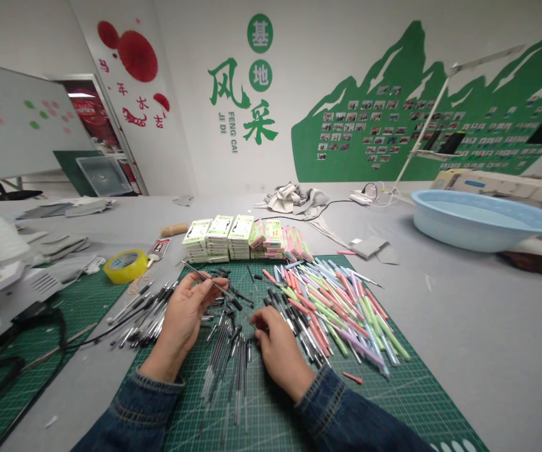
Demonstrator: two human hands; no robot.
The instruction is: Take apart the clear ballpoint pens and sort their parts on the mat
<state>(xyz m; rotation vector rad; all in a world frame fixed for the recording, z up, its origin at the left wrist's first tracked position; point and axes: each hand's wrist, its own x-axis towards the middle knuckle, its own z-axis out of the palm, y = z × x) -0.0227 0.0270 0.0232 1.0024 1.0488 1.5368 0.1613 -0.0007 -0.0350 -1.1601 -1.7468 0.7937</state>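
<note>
A thin dark pen (204, 274) is pinched between the thumb and fingers of my left hand (184, 314), tilted above the green cutting mat (271, 414). My right hand (278, 348) hovers low over the mat with its fingers curled together; whatever lies between the fingertips, if anything, is hidden. Several pen refills (238, 376) fan out on the mat between my wrists. Black pen caps (233, 301) lie scattered just beyond my hands. Left of my left hand is a pile of transparent pens with black parts (143, 320). Pastel pens (341, 307) are heaped to the right.
Stacked small white-and-green boxes (219, 238) stand behind the mat, beside pink boxes (273, 235). A yellow tape roll (126, 266) sits at left near a white machine (12, 301). A blue basin (478, 226) and crumpled cloth (294, 199) lie farther back.
</note>
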